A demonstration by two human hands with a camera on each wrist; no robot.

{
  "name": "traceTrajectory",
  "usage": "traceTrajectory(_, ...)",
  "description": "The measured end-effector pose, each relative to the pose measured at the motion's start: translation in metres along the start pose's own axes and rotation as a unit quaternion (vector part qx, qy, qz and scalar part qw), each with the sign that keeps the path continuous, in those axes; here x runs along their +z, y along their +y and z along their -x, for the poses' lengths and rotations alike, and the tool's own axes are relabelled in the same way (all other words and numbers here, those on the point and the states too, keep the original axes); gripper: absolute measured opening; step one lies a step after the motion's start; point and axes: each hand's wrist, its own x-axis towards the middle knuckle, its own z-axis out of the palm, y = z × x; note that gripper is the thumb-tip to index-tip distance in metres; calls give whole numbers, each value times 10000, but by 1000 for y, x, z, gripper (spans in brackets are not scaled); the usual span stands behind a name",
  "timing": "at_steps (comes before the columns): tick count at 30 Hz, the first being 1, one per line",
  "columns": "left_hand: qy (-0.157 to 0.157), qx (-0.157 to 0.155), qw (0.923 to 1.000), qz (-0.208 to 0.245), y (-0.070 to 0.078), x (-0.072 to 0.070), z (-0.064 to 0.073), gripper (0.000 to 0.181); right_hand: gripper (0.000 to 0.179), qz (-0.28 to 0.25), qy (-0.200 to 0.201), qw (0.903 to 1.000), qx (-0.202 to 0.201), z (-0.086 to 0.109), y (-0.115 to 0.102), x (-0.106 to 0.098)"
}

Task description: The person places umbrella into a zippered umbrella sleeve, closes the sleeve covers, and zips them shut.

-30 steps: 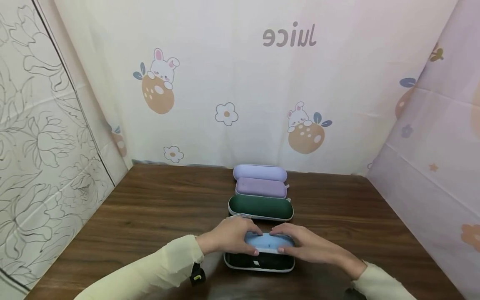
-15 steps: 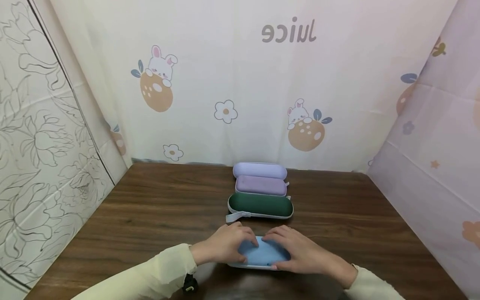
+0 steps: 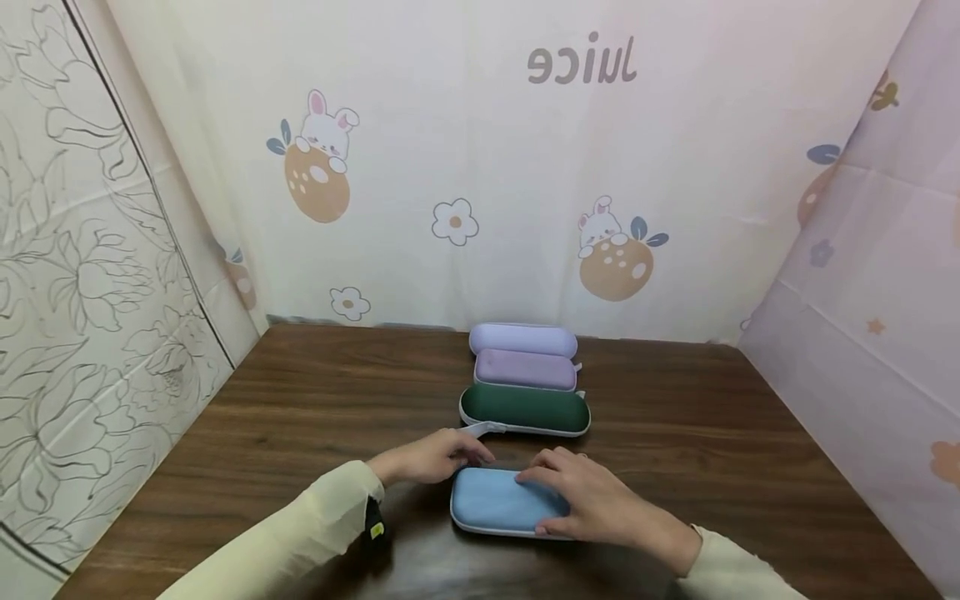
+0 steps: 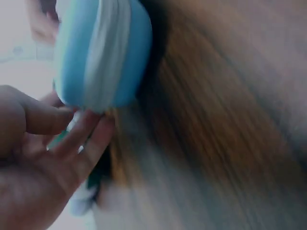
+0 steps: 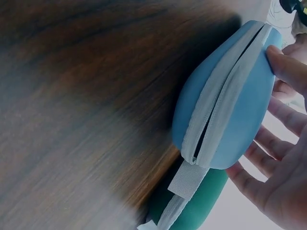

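A light blue zippered glasses case point(image 3: 495, 500) lies on the table with its lid down. In the right wrist view a narrow gap runs between its grey zipper tapes point(image 5: 223, 93). My right hand point(image 3: 592, 504) grips the case's right part, thumb at the front edge and fingers spread over the lid. My left hand point(image 3: 435, 454) is at the case's back left corner, fingers loosely bent. The left wrist view is blurred there, with the fingertips beside the end of the case; whether they touch it is unclear.
Behind the blue case lie a dark green case point(image 3: 525, 408) with a grey strap point(image 3: 480, 429), a purple case point(image 3: 525, 369) and a lavender case point(image 3: 523, 340), in a row towards the back. A printed curtain point(image 3: 420, 150) hangs behind the brown wooden table point(image 3: 322, 383).
The blue case's lid was raised, showing a dark interior, and both hands brought it down. My left hand then left the lid and moved to the back left corner; the right stayed on the case.
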Motion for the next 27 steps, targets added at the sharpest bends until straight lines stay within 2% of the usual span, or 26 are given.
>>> traceTrajectory(3, -456, 113, 9985, 267, -9, -2, -5, 40, 49, -30, -14, 10000, 6, 0, 0, 0)
traceTrajectory(5, -647, 141, 9972, 344, -13, -4, -7, 38, 50, -29, -40, 10000, 4, 0, 1, 1)
traceTrajectory(8, -780, -75, 9964, 320, -15, -7, -9, 31, 51, -25, -160, 9998, 99, -1, 2, 3)
traceTrajectory(12, -744, -428, 9963, 94, -16, -10, -9, 21, 51, -3, -311, 9992, 253, -1, 2, 3)
traceTrajectory(14, -691, -476, 9965, 3, -17, -11, -8, 18, 51, 52, -332, 9992, 211, -1, 1, 2)
traceTrajectory(21, -397, -106, 9970, -656, -19, -10, -4, 16, 53, 342, -466, 9983, -46, -4, -5, -2)
traceTrajectory(24, -288, -106, 9947, -977, -18, -9, -1, 14, 53, 380, -505, 9980, 1, -4, -6, -3)
traceTrajectory(27, -145, -153, 9882, -1518, -13, -7, 3, 13, 53, 417, -512, 9978, 37, -4, -6, -4)
